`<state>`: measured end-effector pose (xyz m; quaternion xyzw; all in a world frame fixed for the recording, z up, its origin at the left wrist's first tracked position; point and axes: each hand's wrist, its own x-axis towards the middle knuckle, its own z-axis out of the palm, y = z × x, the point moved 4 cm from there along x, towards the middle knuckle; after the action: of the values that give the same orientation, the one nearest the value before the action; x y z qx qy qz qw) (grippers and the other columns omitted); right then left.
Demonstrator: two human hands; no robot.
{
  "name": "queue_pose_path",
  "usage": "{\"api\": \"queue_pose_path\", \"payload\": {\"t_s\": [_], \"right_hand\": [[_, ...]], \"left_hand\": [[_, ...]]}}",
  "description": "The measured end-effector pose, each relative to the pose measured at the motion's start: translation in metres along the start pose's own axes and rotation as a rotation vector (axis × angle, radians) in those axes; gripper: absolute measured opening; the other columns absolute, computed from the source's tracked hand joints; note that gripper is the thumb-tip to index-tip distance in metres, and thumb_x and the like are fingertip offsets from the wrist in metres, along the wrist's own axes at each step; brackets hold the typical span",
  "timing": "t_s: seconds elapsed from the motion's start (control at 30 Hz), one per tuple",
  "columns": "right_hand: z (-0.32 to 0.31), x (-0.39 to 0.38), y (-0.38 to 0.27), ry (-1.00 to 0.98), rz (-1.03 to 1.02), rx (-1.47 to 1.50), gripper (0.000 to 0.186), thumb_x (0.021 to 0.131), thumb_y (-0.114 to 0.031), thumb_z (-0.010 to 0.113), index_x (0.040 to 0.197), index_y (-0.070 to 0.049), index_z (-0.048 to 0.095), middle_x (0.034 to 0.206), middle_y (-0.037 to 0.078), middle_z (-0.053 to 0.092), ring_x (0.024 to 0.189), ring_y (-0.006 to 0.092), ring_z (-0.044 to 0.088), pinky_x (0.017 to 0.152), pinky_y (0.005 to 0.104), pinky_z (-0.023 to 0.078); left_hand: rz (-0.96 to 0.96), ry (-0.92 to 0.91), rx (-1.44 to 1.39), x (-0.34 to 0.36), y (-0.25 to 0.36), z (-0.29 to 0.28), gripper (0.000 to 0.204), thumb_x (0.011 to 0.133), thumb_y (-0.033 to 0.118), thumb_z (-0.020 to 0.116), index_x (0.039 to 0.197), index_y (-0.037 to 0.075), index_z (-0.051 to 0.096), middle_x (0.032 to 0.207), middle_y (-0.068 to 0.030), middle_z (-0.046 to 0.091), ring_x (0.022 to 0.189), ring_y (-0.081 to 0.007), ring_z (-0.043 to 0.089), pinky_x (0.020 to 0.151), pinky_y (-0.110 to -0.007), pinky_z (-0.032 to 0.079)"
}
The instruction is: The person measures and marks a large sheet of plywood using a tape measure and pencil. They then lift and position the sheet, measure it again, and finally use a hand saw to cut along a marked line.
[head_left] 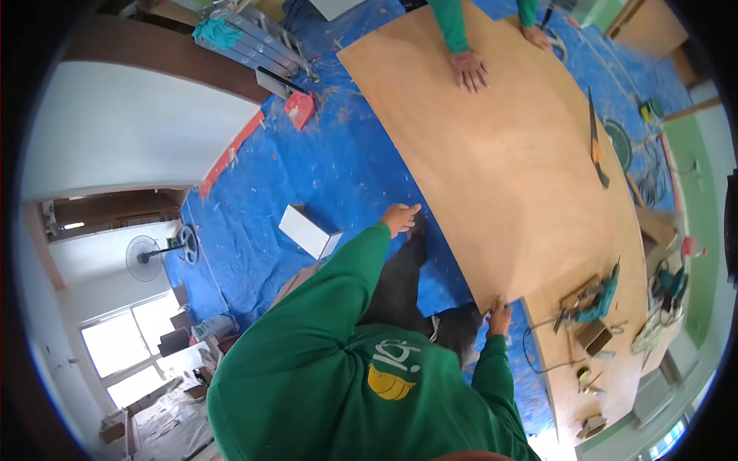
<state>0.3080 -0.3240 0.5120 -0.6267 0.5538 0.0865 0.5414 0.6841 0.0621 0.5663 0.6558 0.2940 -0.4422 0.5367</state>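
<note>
A large light-brown plywood sheet (492, 169) lies across the space ahead of me. My right hand (499, 316) is closed on its near corner, thumb on top and the other fingers partly hidden. My left hand (401, 220) is held beside the sheet's left edge, with a finger stretched toward it and seemingly nothing in the grasp. At the far end, another person's hand (470, 71) presses flat on the sheet, and that person's second hand (536, 37) rests by the far right edge. A handsaw (596, 154) with an orange and black handle lies on the sheet's right side.
A lower wooden surface (569, 407) at right carries a teal power tool (602, 298), its cord and small wood blocks. Blue tarp (338, 169) covers the floor. Around it are a white box (309, 232), a red dustpan (300, 110), a ladder (246, 46) and a fan (146, 257).
</note>
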Motion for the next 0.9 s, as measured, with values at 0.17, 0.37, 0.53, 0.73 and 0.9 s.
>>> {"api": "queue_pose_path", "payload": {"t_s": [0.17, 0.37, 0.53, 0.73, 0.9], "right_hand": [[0.023, -0.03, -0.062, -0.054, 0.248, 0.203, 0.06, 0.098, -0.059, 0.068, 0.134, -0.012, 0.061, 0.114, 0.007, 0.069, 0.094, 0.0235, 0.067, 0.073, 0.0446, 0.054], [0.011, -0.046, -0.082, -0.05, 0.183, 0.165, 0.058, 0.101, -0.054, 0.066, 0.131, -0.004, 0.065, 0.119, 0.011, 0.07, 0.101, 0.0222, 0.067, 0.075, 0.0425, 0.057], [0.006, -0.029, -0.053, -0.132, 0.195, 0.072, 0.062, 0.1, -0.061, 0.064, 0.137, -0.011, 0.061, 0.122, 0.009, 0.069, 0.104, 0.0262, 0.066, 0.074, 0.0436, 0.058], [-0.014, -0.065, -0.035, -0.116, 0.308, 0.067, 0.062, 0.1, -0.06, 0.065, 0.138, -0.011, 0.059, 0.127, 0.01, 0.066, 0.11, 0.028, 0.065, 0.08, 0.0488, 0.058], [-0.033, -0.076, -0.016, -0.169, 0.291, 0.117, 0.064, 0.101, -0.06, 0.064, 0.141, -0.011, 0.056, 0.131, 0.01, 0.064, 0.116, 0.0293, 0.063, 0.084, 0.0508, 0.058]], "left_hand": [[0.176, 0.017, -0.404, 0.06, 0.068, 0.009, 0.067, 0.097, 0.042, 0.076, 0.143, -0.002, 0.054, 0.129, -0.0208, 0.069, 0.118, -0.0397, 0.068, 0.102, -0.051, 0.055], [0.212, -0.015, -0.58, 0.065, 0.095, 0.039, 0.05, 0.102, 0.02, 0.072, 0.146, 0.004, 0.053, 0.136, -0.0167, 0.066, 0.119, -0.0354, 0.069, 0.098, -0.053, 0.059], [0.266, -0.071, -0.605, 0.048, 0.089, 0.036, 0.05, 0.105, 0.019, 0.069, 0.149, 0.005, 0.049, 0.143, -0.0153, 0.062, 0.127, -0.0335, 0.065, 0.1, -0.056, 0.059], [0.172, -0.099, -0.617, 0.03, 0.035, 0.036, 0.054, 0.104, 0.019, 0.07, 0.151, 0.008, 0.046, 0.148, -0.0144, 0.058, 0.131, -0.0343, 0.062, 0.1, -0.058, 0.058], [0.212, -0.029, -0.602, 0.018, 0.006, 0.048, 0.054, 0.103, 0.023, 0.072, 0.15, 0.009, 0.049, 0.143, -0.0138, 0.062, 0.127, -0.0337, 0.065, 0.097, -0.06, 0.059]]}}
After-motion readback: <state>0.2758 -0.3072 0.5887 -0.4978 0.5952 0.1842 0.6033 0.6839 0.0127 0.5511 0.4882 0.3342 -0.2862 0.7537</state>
